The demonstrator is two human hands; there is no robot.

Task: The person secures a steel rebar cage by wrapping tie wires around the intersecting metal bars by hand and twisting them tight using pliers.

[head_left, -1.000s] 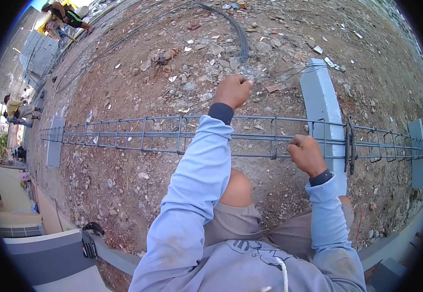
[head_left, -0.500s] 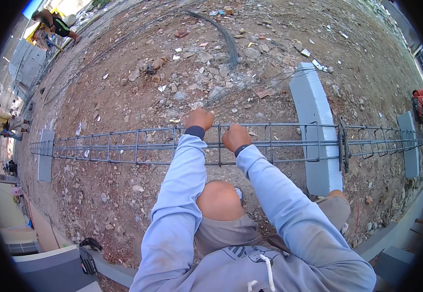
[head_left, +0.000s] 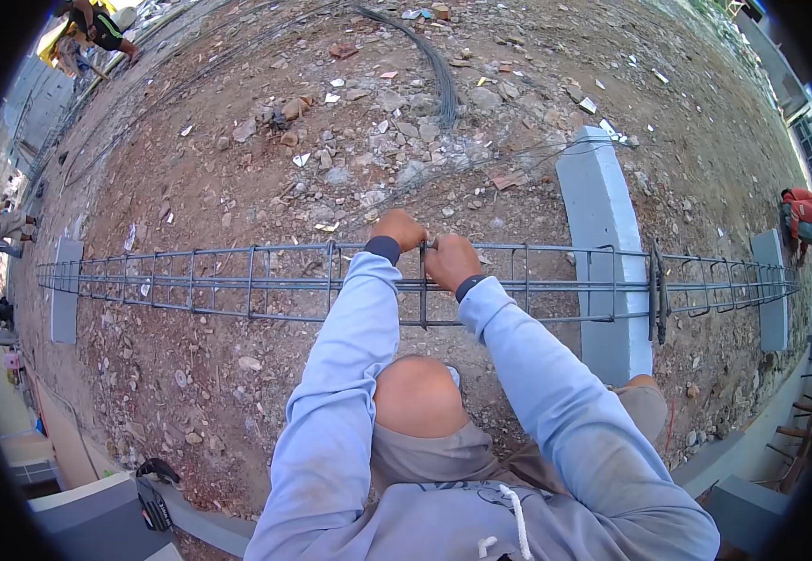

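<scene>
Head view: steel cage [head_left: 555,284] across middle block [head_left: 602,206], hoops in place along it; left of block, left hand [head_left: 398,229] and right hand [head_left: 452,262] clenched at one hoop's far corner, what they pinch and which joints are fastened unclear.

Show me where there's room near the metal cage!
Pebbly ground below the cage looks roomy between left block and bare knee, or between middle block and right block. It's crowded around left hand and right hand, at its top bar.
</scene>
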